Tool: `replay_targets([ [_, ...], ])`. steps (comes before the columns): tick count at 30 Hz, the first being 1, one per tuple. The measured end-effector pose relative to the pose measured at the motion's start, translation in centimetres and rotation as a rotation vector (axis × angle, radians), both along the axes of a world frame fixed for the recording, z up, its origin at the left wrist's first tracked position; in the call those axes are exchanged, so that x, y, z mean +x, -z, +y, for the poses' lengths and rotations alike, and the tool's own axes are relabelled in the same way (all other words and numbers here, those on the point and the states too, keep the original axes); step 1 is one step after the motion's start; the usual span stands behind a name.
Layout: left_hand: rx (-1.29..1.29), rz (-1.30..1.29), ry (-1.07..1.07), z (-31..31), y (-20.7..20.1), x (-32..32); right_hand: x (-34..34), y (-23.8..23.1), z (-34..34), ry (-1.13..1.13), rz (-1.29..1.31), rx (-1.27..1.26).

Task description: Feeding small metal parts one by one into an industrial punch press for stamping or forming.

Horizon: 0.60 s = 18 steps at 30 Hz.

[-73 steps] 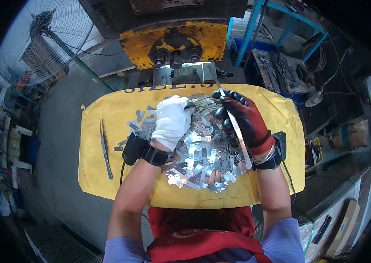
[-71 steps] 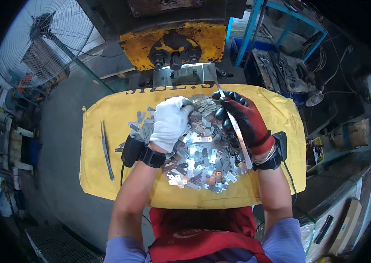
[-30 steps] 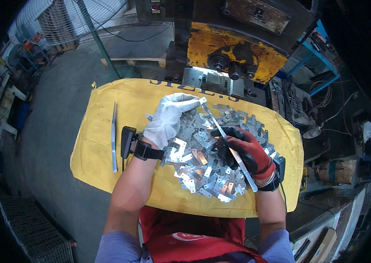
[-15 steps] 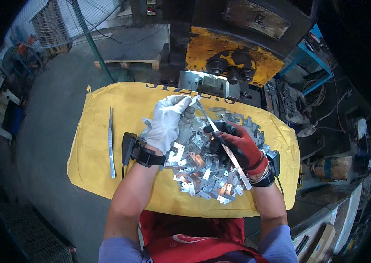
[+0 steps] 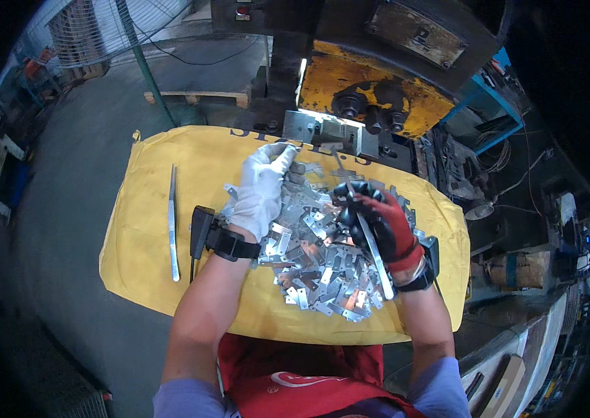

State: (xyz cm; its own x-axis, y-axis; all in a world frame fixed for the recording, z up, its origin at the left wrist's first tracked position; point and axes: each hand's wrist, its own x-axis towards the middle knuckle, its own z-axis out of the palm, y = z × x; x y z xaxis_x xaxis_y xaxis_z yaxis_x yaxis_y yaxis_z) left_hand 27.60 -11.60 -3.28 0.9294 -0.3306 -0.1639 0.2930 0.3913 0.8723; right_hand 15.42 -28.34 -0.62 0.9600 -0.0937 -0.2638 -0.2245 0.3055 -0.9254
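Head view: metal-strip pile (image 5: 333, 275); yellow sheet (image 5: 142, 209) beneath it. Red-and-black-gloved right hand (image 5: 384, 226), gripping tweezers (image 5: 378, 265) over pile's right side. White-gloved left hand (image 5: 260, 194), at pile's upper left, fingers bent, hold unclear. Second tweezers (image 5: 172, 230), left of pile.

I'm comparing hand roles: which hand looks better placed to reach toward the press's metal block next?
Probably the right hand: its tweezers point toward the metal block, while the left hand shows no tool.
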Motion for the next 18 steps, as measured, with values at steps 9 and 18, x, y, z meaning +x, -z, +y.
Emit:
replay_targets([
  [9,0.052,-0.006,0.018,-0.5,-0.2,-0.5,4.5,2.6,-2.0,-0.048,-0.024,0.256],
  [18,-0.013,0.034,0.031,-0.5,0.1,-0.5,4.2,2.4,-1.6,-0.089,-0.131,0.171],
])
